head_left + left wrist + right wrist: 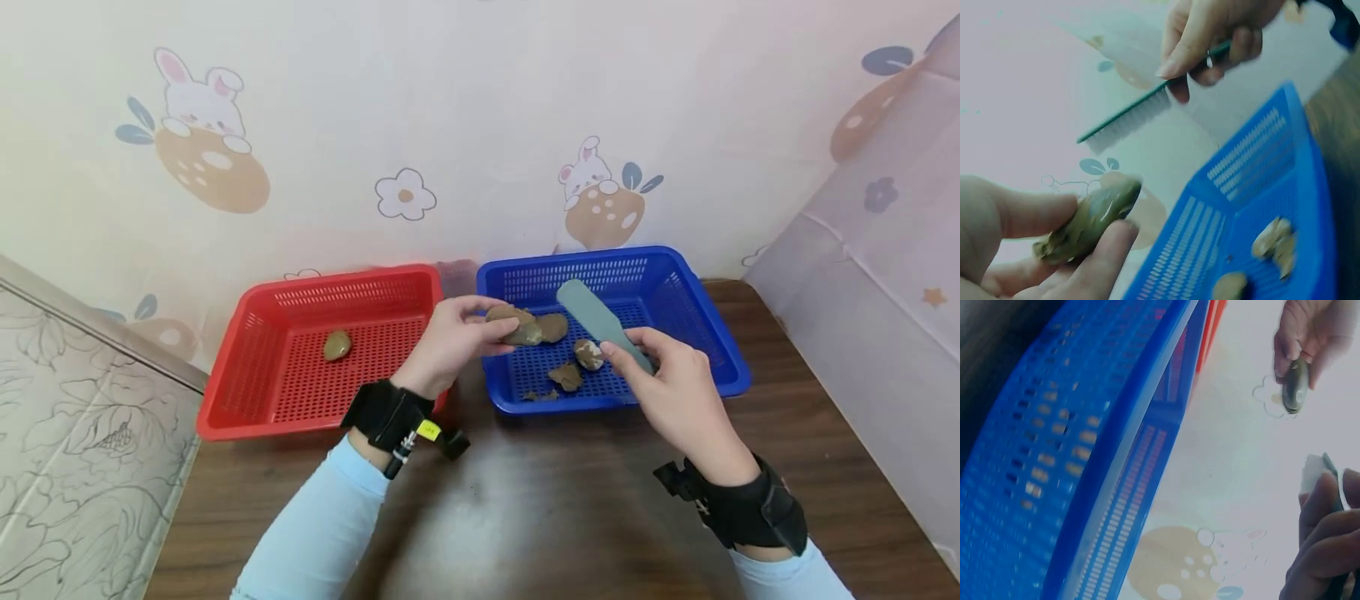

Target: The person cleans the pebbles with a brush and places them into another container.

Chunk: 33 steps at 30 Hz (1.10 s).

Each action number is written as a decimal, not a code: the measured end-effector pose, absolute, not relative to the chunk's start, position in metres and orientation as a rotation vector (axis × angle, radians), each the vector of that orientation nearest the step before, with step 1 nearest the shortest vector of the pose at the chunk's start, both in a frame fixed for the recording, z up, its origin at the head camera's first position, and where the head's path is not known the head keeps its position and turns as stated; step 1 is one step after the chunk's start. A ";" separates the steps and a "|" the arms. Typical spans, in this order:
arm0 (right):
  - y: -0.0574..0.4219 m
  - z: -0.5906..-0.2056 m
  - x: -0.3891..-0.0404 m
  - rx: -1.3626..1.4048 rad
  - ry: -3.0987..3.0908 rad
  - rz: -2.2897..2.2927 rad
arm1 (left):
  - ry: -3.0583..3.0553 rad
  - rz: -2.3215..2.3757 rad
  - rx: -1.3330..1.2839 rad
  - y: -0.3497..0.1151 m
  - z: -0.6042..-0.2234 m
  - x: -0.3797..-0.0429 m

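Observation:
My left hand (461, 337) pinches a mud-smeared olive oval stone (1102, 215) between thumb and fingers, above the left side of the blue basket (701, 333). It looks wet and glossy, with brown mud on one end; it could also be a shell. In my right hand (678, 387) is a green brush (588, 310), gripped by its handle; the left wrist view shows its white bristles (1129, 125) facing down. Brush and stone are apart. Below lie a round brown stone (553, 327), a white-patched one (588, 354) and a brown lump (566, 377).
A red basket (390, 375) stands to the left, holding one wet olive stone (337, 344). Both baskets are on a dark wooden table (510, 500) against a wall covering printed with rabbits. Mud crumbs (540, 395) lie in the blue basket.

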State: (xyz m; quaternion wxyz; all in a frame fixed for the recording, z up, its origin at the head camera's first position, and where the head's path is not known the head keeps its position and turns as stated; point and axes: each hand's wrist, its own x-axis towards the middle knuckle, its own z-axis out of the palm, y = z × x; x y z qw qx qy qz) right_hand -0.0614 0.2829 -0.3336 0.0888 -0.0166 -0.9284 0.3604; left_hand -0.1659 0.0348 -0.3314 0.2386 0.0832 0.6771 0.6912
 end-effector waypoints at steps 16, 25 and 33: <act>0.260 -0.347 -0.058 0.109 -2.793 1.147 | 1.663 2.127 0.115 0.036 -0.353 -0.147; 0.252 -0.351 -0.063 0.060 -2.757 1.130 | 1.362 2.110 0.138 0.040 -0.356 -0.150; 0.255 -0.348 -0.060 0.021 -2.717 1.133 | 1.325 2.111 0.107 0.038 -0.356 -0.149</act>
